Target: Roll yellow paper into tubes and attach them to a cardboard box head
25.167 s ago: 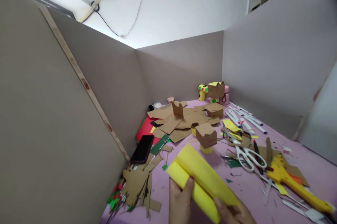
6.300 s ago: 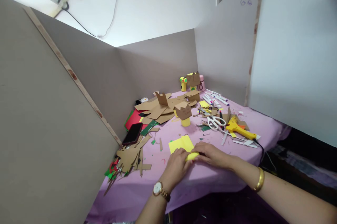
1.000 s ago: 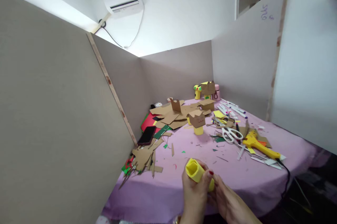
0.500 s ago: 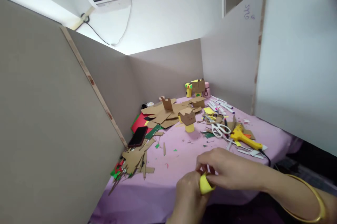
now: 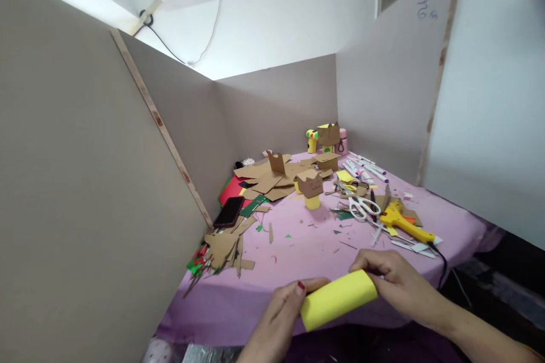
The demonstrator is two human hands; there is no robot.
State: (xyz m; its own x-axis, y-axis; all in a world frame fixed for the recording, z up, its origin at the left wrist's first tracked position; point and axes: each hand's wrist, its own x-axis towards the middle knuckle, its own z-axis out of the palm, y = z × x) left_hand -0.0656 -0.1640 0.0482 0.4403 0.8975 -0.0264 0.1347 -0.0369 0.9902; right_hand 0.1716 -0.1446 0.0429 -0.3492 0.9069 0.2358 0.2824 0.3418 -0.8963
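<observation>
A yellow paper tube (image 5: 339,300) lies lengthwise between my two hands, over the near edge of the table. My left hand (image 5: 284,309) grips its left end, with the thumb on the near side. Around the right end, my right hand (image 5: 390,279) closes with thumb and fingers. Beyond them on the table stands a cardboard cat head on a yellow tube (image 5: 311,190), upright. A yellow hot glue gun (image 5: 404,222) lies to the right of it, beside white-handled scissors (image 5: 364,208).
Cardboard scraps (image 5: 225,249) and a black phone (image 5: 229,212) lie at the left. Flat cardboard pieces (image 5: 268,178) cover the back. Markers (image 5: 366,167), a pink bottle (image 5: 342,141) and a finished-looking yellow figure (image 5: 312,140) are at the far right. Grey panels (image 5: 276,101) enclose the purple-covered table (image 5: 293,261).
The yellow paper tube has been turned from end-on to lengthwise, and my hands have moved apart to its two ends. The view has shifted slightly.
</observation>
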